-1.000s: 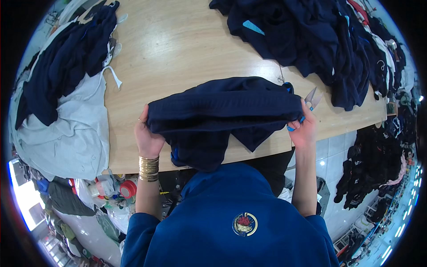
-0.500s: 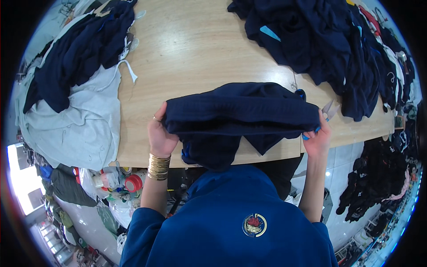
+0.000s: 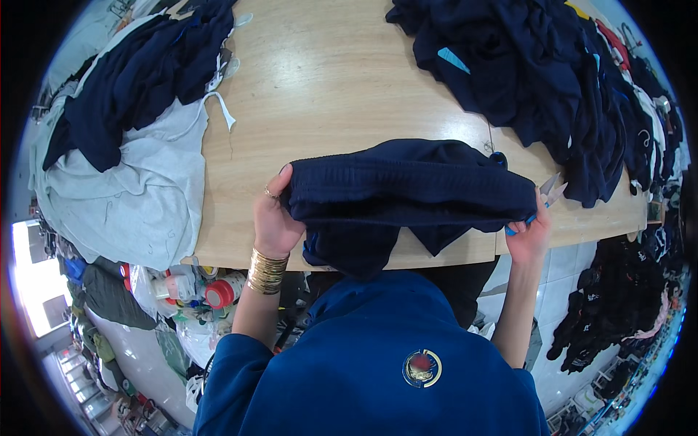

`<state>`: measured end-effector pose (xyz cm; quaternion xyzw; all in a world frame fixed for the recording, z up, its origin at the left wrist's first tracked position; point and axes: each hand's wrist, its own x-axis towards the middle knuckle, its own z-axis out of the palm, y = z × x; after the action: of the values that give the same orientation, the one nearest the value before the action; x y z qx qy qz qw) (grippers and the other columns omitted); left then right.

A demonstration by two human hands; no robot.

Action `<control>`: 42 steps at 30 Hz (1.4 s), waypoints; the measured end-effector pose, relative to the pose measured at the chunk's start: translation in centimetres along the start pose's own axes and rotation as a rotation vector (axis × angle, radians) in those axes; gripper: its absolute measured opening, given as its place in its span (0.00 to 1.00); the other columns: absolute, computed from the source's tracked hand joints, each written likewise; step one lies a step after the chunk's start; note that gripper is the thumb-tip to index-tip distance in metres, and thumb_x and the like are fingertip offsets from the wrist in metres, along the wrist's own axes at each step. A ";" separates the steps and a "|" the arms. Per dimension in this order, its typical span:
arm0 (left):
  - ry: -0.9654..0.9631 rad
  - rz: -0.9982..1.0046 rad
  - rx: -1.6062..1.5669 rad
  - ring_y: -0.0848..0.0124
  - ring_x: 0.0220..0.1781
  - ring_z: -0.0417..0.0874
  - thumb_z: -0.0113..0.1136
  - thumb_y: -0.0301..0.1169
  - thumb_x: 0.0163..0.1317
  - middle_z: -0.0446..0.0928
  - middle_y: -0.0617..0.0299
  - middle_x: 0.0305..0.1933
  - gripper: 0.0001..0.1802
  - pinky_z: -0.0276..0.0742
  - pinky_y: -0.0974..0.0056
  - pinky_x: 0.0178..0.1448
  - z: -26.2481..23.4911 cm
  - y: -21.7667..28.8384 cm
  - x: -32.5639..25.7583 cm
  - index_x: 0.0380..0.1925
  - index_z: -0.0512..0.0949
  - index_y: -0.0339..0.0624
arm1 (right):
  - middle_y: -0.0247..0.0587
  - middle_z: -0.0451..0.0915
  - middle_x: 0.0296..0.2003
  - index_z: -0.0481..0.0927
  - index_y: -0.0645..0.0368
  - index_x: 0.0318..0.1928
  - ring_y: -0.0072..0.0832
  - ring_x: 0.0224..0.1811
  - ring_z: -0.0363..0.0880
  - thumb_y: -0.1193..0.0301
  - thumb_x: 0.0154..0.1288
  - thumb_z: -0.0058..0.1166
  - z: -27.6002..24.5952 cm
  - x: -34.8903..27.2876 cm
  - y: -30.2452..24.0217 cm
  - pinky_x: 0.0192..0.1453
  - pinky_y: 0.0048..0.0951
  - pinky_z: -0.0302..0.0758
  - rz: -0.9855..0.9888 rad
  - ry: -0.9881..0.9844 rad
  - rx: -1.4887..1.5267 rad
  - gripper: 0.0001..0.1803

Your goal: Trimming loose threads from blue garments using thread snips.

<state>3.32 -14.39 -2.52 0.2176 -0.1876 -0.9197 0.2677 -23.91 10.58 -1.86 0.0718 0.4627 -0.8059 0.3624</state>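
Gripping: both hands pinch the two ends of a navy garment (image 3: 411,192), stretched out flat between them over the near edge of the wooden table (image 3: 334,87).
Left hand: the left hand (image 3: 275,221) is clenched on the garment's left end, thumb on top, fingers tucked under the cloth; a ring shows on one finger and a stack of gold bangles (image 3: 266,270) sits on the wrist.
Right hand: the right hand (image 3: 529,231) is clamped on the garment's right end and also holds small blue-handled snips (image 3: 547,198), blades pointing up and away from the cloth.
Garment position: it spans the table's near edge, upper part resting on the wood, a lower flap hanging off the edge toward the person's blue top (image 3: 378,356).
Handling, as I judge it: soft, limp knit, light, not slippery and not fragile; it sags wherever it is unsupported, so it seems best taken at the thick ribbed band along its top fold, at both ends.
Caution: the snips share the right-hand grip, so the blades sit close to the cloth.
Left of the garment: a heap of navy and pale grey clothes (image 3: 123,152) lies on the table's left end, well apart.
Beyond and right of the garment: a large dark pile of clothes (image 3: 538,80) covers the table's far right corner, near the snips.
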 end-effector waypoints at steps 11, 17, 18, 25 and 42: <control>-0.421 0.402 0.283 0.77 0.48 0.76 0.49 0.29 0.63 0.77 0.60 0.48 0.13 0.69 0.72 0.52 4.1 8.5 6.7 0.46 0.74 0.39 | 0.26 0.66 0.23 0.73 0.56 0.38 0.14 0.14 0.55 0.71 0.62 0.52 9.8 1.5 -4.5 0.19 0.16 0.53 -0.551 -0.093 -0.212 0.05; -0.359 0.886 0.647 0.68 0.47 0.75 0.42 0.28 0.63 0.70 0.48 0.55 0.20 0.70 0.64 0.54 12.1 10.8 1.4 0.53 0.67 0.29 | 0.26 0.68 0.26 0.74 0.58 0.39 0.13 0.17 0.55 0.72 0.61 0.54 9.8 -2.0 -9.2 0.22 0.17 0.55 -1.023 -0.329 -0.215 0.07; -0.161 0.929 0.703 0.68 0.47 0.75 0.46 0.27 0.62 0.70 0.47 0.55 0.22 0.69 0.65 0.55 9.8 9.9 2.1 0.54 0.65 0.27 | 0.26 0.67 0.26 0.75 0.58 0.38 0.12 0.18 0.56 0.72 0.60 0.55 8.6 -2.0 -7.6 0.22 0.16 0.55 -0.987 -0.117 -0.406 0.07; -0.211 0.363 1.837 0.64 0.42 0.76 0.58 0.23 0.50 0.76 0.60 0.36 0.14 0.70 0.66 0.47 -2.8 0.7 0.7 0.39 0.78 0.39 | 0.41 0.78 0.26 0.78 0.62 0.39 0.21 0.28 0.73 0.71 0.56 0.58 -3.7 -2.0 5.7 0.35 0.22 0.70 -0.347 -0.051 -1.278 0.11; -0.481 0.327 1.977 0.60 0.56 0.67 0.64 0.29 0.45 0.69 0.59 0.54 0.23 0.60 0.59 0.61 4.5 -4.8 1.8 0.45 0.75 0.47 | 0.42 0.72 0.32 0.77 0.48 0.49 0.35 0.32 0.75 0.74 0.58 0.48 -2.9 6.9 2.5 0.41 0.30 0.71 -0.631 0.086 -1.550 0.17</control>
<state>-2.26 -10.62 -1.46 0.1225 -0.9363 -0.3259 0.0463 -27.92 8.53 -8.37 -0.2998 0.8974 -0.3199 0.0488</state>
